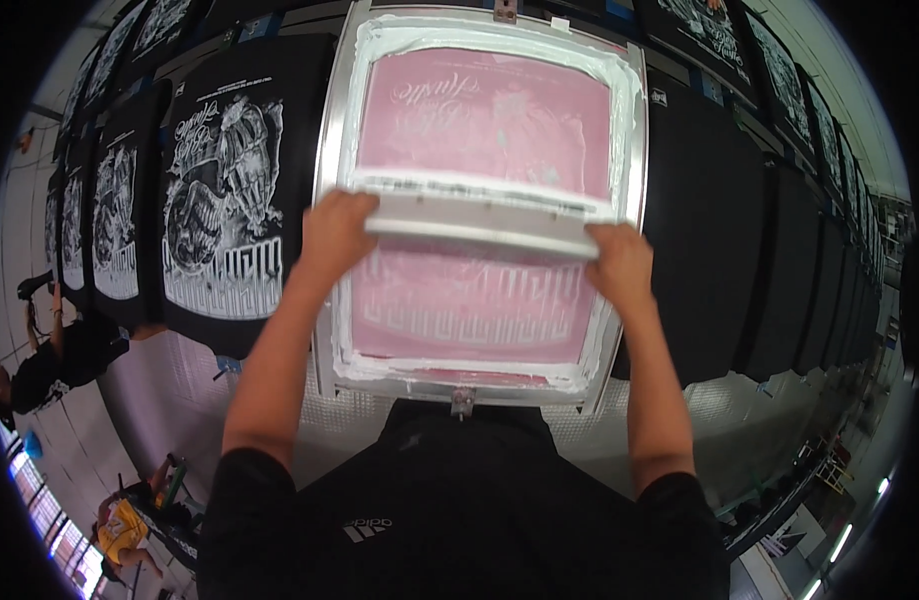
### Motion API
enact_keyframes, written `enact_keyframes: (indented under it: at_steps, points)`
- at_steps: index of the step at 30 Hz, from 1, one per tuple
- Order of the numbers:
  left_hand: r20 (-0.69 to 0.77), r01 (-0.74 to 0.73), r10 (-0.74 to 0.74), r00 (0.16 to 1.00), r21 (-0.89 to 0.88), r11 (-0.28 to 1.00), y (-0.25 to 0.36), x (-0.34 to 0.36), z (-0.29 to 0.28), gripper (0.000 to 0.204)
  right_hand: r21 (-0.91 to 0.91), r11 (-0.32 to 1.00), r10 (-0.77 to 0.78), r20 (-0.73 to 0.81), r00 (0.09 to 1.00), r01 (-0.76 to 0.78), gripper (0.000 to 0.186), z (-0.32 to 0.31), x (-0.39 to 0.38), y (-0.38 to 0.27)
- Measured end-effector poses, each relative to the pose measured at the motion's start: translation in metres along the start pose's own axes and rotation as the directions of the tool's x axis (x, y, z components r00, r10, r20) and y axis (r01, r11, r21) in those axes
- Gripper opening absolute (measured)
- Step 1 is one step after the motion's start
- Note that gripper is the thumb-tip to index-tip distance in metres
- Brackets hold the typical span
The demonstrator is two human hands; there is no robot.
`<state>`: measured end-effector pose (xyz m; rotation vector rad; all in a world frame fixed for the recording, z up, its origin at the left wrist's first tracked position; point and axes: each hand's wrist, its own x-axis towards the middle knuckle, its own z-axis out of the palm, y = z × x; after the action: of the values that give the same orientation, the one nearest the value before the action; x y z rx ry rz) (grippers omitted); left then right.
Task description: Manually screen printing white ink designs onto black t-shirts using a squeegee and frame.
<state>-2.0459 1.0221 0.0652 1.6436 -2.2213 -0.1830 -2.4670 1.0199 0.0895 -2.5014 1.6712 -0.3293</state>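
Note:
Both my hands hold a long pale squeegee (480, 225), slightly blurred, across a pink screen-printing mesh (485, 120) with a reversed white design on it. The mesh sits in a metal frame (632, 120) with white ink smeared round its inner edges. My left hand (335, 230) is closed on the squeegee's left end, at the frame's left side. My right hand (620, 262) grips the other end near the right side. White ink coats the squeegee's upper edge. What lies under the screen is hidden.
Black T-shirts with white prints (220, 200) line the left; plain black shirts (705, 250) line the right. More printed shirts (780, 75) run behind. A co-worker in black (65, 355) stands at far left; another in yellow (120, 530) is lower left.

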Motion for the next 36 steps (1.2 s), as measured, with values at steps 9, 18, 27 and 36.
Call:
enact_keyframes:
  at_steps: [9,18,27,36]
  points:
    - [0.091,0.052,-0.065,0.994,0.141,0.989,-0.043,0.247,-0.013,0.034,-0.219,0.968,0.173,0.228,0.958,-0.123,0.045,-0.027,0.238,0.078]
    - [-0.445,0.008,0.115,0.888,0.266,0.964,-0.005,0.197,-0.051,0.048,0.013,1.000,0.015,0.250,0.968,-0.019,0.049,-0.081,0.312,0.109]
    - [0.959,0.837,0.041,0.280,-0.265,0.478,0.165,-0.203,-0.003,0.039,-0.053,0.995,-0.054,0.377,0.925,0.080,0.054,-0.048,0.346,0.103]
    - [0.778,0.763,0.025,0.627,-0.621,0.180,0.181,-0.256,0.051,0.031,-0.053,0.995,-0.063,0.291,0.955,0.082,0.055,-0.018,0.313,0.017]
